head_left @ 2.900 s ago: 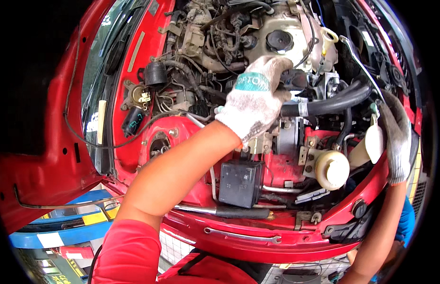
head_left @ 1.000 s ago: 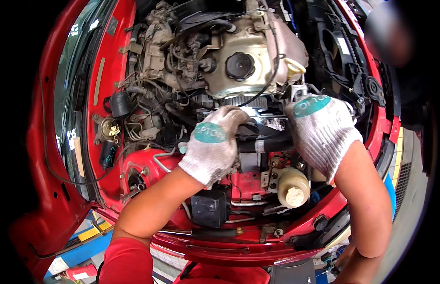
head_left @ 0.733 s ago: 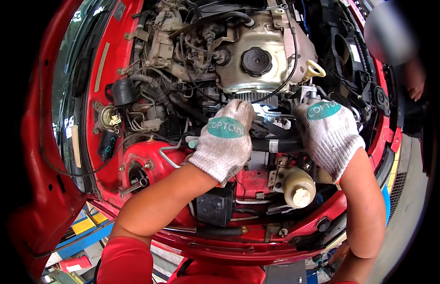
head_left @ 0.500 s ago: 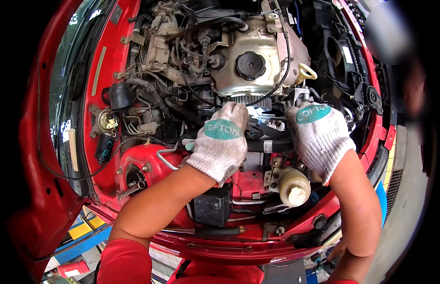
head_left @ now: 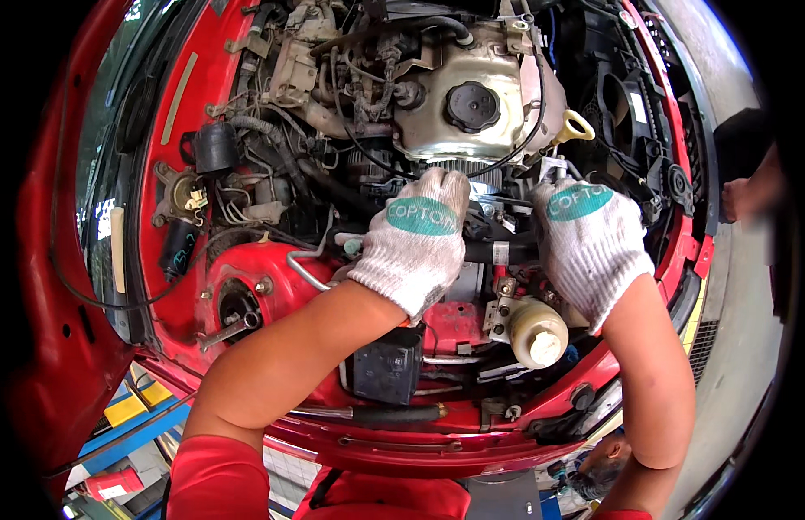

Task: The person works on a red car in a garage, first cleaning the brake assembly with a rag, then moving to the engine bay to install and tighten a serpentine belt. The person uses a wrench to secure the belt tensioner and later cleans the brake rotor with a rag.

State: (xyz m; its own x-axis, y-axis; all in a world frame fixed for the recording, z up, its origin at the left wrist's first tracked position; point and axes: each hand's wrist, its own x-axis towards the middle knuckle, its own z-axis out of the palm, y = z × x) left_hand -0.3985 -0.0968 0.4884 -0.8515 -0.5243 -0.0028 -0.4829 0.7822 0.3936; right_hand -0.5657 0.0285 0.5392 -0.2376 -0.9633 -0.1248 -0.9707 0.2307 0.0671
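Note:
My left hand (head_left: 415,238), in a white knit glove with a green patch, is closed just in front of the grey toothed part (head_left: 472,166) below the metal engine cover (head_left: 459,69). Its curled fingertips are hidden, so what they grip cannot be made out. A thin black cable (head_left: 534,130) loops down past the cover toward these fingers. My right hand (head_left: 590,247), gloved alike, is curled beside a silvery metal bracket (head_left: 554,165). The glove covers whatever its fingers hold. Between the hands runs a black hose (head_left: 489,251) with a white label.
A round black oil cap (head_left: 472,107) tops the engine cover. Nearer me are a cream fluid reservoir (head_left: 538,334), a black box (head_left: 387,368) and the red front edge. A wrench (head_left: 229,329) lies by the left strut mount. Another person's hand (head_left: 751,198) shows at the far right.
My left hand has come slightly closer to the engine cover; both hands stay curled. The view has shifted a little. Another person's hand shows more clearly at the right.

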